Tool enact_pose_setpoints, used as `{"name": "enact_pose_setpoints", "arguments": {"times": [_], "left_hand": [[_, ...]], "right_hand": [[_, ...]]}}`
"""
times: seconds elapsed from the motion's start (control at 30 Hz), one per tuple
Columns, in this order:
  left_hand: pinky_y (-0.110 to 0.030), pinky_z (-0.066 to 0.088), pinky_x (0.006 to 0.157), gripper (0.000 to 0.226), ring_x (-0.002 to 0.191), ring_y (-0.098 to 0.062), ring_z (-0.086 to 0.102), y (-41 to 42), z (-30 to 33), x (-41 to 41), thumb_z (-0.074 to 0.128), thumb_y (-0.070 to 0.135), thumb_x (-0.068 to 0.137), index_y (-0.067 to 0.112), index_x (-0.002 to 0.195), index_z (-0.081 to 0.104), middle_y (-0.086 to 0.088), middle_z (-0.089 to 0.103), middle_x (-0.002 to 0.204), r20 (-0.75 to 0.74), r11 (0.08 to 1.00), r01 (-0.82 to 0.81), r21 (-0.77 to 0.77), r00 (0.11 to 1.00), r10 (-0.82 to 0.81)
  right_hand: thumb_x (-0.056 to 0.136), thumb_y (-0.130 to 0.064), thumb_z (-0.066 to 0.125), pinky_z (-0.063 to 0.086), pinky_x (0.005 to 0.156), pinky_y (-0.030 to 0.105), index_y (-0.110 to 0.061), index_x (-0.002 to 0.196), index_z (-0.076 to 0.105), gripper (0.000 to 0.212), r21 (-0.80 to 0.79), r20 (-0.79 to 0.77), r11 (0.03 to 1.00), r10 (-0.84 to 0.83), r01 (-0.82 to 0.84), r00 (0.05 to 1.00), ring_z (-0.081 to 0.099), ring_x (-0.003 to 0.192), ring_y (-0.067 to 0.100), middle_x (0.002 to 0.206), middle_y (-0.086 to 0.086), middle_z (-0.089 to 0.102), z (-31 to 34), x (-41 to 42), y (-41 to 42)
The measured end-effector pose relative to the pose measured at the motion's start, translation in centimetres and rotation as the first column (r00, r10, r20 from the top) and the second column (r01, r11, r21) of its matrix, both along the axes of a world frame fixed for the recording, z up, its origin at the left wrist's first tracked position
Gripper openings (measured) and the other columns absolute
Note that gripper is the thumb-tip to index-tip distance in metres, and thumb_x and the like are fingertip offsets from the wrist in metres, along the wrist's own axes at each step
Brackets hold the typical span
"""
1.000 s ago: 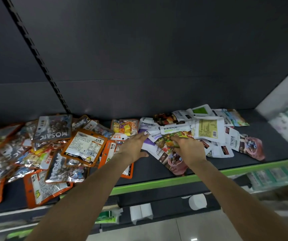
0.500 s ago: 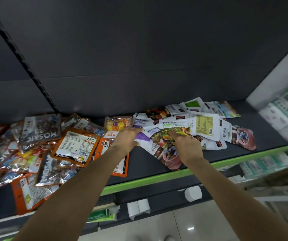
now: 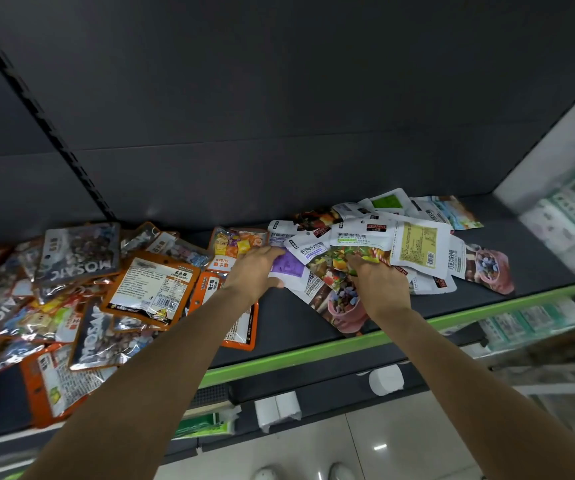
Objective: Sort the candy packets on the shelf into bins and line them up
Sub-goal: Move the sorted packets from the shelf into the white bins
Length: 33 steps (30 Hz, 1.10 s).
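Candy packets lie scattered on a dark shelf (image 3: pixel 293 317) with a green front edge. A heap of white packets (image 3: pixel 414 244) fills the right half. My left hand (image 3: pixel 256 271) grips the left edge of a white packet with a purple patch (image 3: pixel 288 266). My right hand (image 3: pixel 378 284) holds a colourful fruit-print packet (image 3: pixel 334 263) in the same heap. A pink-cup packet (image 3: pixel 343 308) lies just under my right wrist. Orange and silver packets (image 3: pixel 154 285) pile up to the left.
A black slotted upright (image 3: pixel 47 119) runs up the dark back panel. A lower shelf holds white rolls (image 3: pixel 385 379) and green packs (image 3: pixel 203 424). Blurred green-white goods (image 3: pixel 570 223) stand at the right. Tiled floor lies below.
My view has shifted slightly, sliding the shelf contents left. Both hands stay in the white heap, the left fingers tighter round the purple-patch packet's edge.
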<state>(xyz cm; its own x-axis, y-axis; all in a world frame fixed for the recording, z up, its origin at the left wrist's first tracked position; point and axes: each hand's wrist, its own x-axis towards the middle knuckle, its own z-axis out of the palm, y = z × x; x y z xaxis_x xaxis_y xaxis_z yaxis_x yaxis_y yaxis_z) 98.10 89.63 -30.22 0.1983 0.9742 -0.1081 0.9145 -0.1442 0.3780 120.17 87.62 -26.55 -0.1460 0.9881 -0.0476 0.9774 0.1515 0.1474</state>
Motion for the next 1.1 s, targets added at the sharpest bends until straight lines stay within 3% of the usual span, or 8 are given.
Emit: {"name": "enact_pose_setpoints", "arguments": {"times": [0.13,0.27,0.37,0.47,0.57,0.7,0.97,1.1], "left_hand": [[-0.034,0.036,0.103,0.044,0.122,-0.021,0.047,0.3,-0.3,0.4,0.065,0.019,0.087,0.020,0.130,0.055,-0.001,0.056,0.131,-0.010,0.997,0.024,0.078,1.000,-0.023],[-0.033,0.039,0.094,0.030,0.113,-0.022,0.055,0.3,0.1,1.0,0.058,0.021,0.092,0.020,0.121,0.063,-0.001,0.062,0.122,-0.005,0.988,0.005,0.155,1.000,-0.004],[-0.035,0.042,0.093,0.028,0.110,-0.026,0.056,0.0,1.0,1.0,0.061,0.021,0.091,0.016,0.119,0.066,-0.006,0.063,0.118,0.148,0.990,-0.062,0.128,0.988,0.043],[-0.029,0.046,0.079,0.024,0.094,-0.023,0.062,-0.5,2.8,1.1,0.066,0.020,0.088,0.014,0.111,0.068,-0.007,0.068,0.103,0.346,0.986,-0.150,0.074,0.931,0.116],[-0.022,0.043,0.073,0.023,0.083,-0.012,0.058,-0.6,5.5,1.7,0.070,0.018,0.085,0.010,0.107,0.067,-0.002,0.065,0.090,0.495,0.970,-0.244,-0.007,0.842,0.215],[-0.014,0.043,0.063,0.026,0.083,-0.013,0.060,-0.9,8.4,1.8,0.070,0.018,0.085,0.005,0.108,0.066,-0.007,0.067,0.091,0.504,0.965,-0.242,-0.104,0.823,0.261],[-0.033,0.050,0.091,0.015,0.094,-0.018,0.063,-4.5,10.4,-0.1,0.077,0.017,0.079,0.010,0.090,0.069,-0.006,0.069,0.103,0.531,0.885,-0.359,-0.298,0.708,0.466],[-0.026,0.044,0.082,0.009,0.090,-0.014,0.058,-6.8,12.0,0.6,0.075,0.016,0.080,0.013,0.081,0.067,0.002,0.063,0.091,0.549,0.873,-0.405,-0.271,0.680,0.486]], "right_hand": [[0.094,-0.004,0.048,0.042,0.054,0.025,-0.023,0.137,0.038,0.049,-0.007,0.044,1.000,0.008,-0.008,0.999,0.063,0.073,0.019,0.087,0.000,0.066,0.2,-0.2,0.2],[0.093,-0.002,0.049,0.043,0.058,0.027,-0.024,0.139,0.038,0.052,-0.061,-0.004,0.998,-0.016,0.016,1.000,0.066,0.085,0.022,0.095,0.003,0.067,0.1,0.0,0.4],[0.094,-0.005,0.050,0.052,0.073,0.032,-0.024,0.138,0.044,0.048,-0.096,-0.206,0.995,-0.043,0.023,0.978,0.065,0.093,0.026,0.110,0.009,0.064,0.5,0.5,0.9],[0.093,-0.009,0.055,0.054,0.086,0.037,-0.017,0.130,0.054,0.038,-0.068,-0.443,0.995,-0.093,0.070,0.891,0.063,0.095,0.028,0.123,0.011,0.051,2.1,0.9,0.8],[0.091,-0.014,0.060,0.054,0.074,0.037,-0.014,0.116,0.061,0.025,0.048,-0.480,0.991,-0.083,0.121,0.873,0.063,0.089,0.029,0.115,0.011,0.057,3.9,0.9,0.3],[0.093,-0.019,0.057,0.038,0.064,0.026,-0.016,0.116,0.063,0.024,0.123,-0.393,0.983,-0.075,0.134,0.916,0.063,0.092,0.027,0.117,0.007,0.057,6.4,1.0,-0.2],[0.096,-0.024,0.052,0.040,0.059,0.030,-0.017,0.117,0.064,0.025,0.249,-0.394,0.968,0.089,0.013,0.915,0.063,0.090,0.028,0.116,0.005,0.058,10.3,1.7,-1.4],[0.094,-0.021,0.056,0.039,0.062,0.029,-0.015,0.115,0.066,0.024,0.260,-0.462,0.965,0.161,-0.041,0.872,0.062,0.091,0.028,0.110,0.007,0.060,10.8,2.1,-2.6]]}}
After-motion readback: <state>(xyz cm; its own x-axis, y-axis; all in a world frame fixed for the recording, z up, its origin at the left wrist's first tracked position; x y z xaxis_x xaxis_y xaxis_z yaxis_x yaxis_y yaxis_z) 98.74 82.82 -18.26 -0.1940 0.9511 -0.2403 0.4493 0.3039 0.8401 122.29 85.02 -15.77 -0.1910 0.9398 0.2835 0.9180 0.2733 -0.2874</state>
